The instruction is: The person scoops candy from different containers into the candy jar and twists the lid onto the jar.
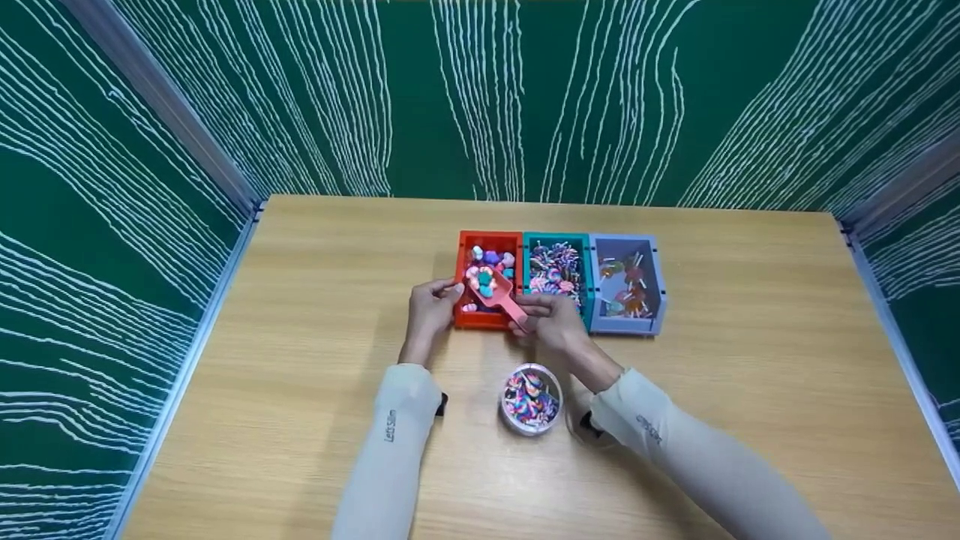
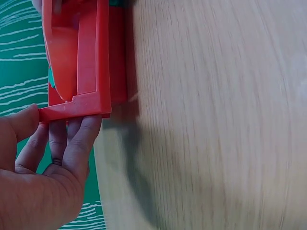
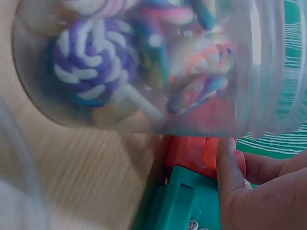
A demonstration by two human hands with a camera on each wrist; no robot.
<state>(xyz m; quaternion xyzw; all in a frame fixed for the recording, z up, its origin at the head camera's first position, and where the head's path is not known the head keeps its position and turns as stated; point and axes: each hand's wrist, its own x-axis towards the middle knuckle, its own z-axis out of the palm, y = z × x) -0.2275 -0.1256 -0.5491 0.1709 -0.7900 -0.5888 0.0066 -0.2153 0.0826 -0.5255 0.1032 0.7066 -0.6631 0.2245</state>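
Observation:
My right hand (image 1: 553,322) grips the handle of a pink scoop (image 1: 504,294) over the red bin (image 1: 487,322). In the scoop's bowl lie several small candy-like pieces (image 1: 484,280) in pastel and teal, and more pieces show in the bin around it. At the bin's left wall is my left hand (image 1: 433,309). The left wrist view has its thumb (image 2: 25,122) at the rim and its fingers against the outer wall, pinching that side. The scoop (image 2: 64,62) also shows there, tilted inside the bin.
Joined to the red bin's right are a teal bin (image 1: 556,238) of swirled lollipop pieces and a grey-lilac bin (image 1: 626,324) with clear-wrapped lollipops. Nearer me stands a clear jar (image 1: 504,416) holding colourful lollipops. A transparent round piece (image 1: 579,435) lies beside it under my right forearm.

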